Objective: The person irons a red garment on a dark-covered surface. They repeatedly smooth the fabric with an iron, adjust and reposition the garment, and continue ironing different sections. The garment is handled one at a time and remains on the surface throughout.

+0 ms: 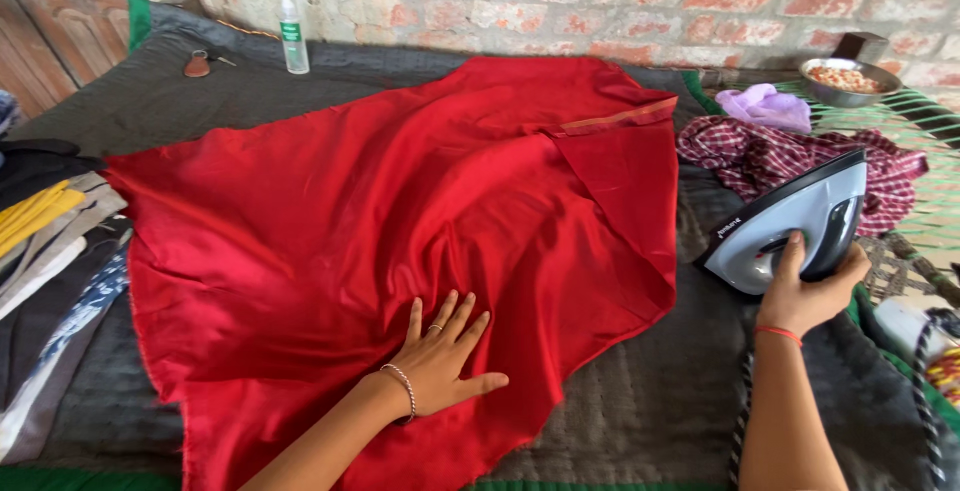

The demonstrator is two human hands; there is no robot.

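Your right hand (805, 296) is wrapped around the handle of the grey and black electric iron (790, 226), fingers closed on it from below. You hold the iron tipped up on its heel side, its long axis running from lower left to upper right, pointed nose toward the lower left, just off the right edge of the red cloth (400, 241). Your right forearm comes up nearly straight from the bottom edge, a red thread at the wrist, with the iron's braided cord (742, 411) hanging beside it.

Left of the grip, your left hand (440, 361) lies flat and open on the red cloth, fingers spread and pointing up and to the right, a bangle on the wrist and a ring on one finger. The cloth is spread over a dark quilted pad (650, 401).

Beyond the iron lie a checked maroon cloth (770, 156), a lilac cloth (768, 108) and a metal bowl of food (848, 81). Far to the left are a spray bottle (291, 29), a key fob (198, 64) and a stack of folded clothes (50, 251).
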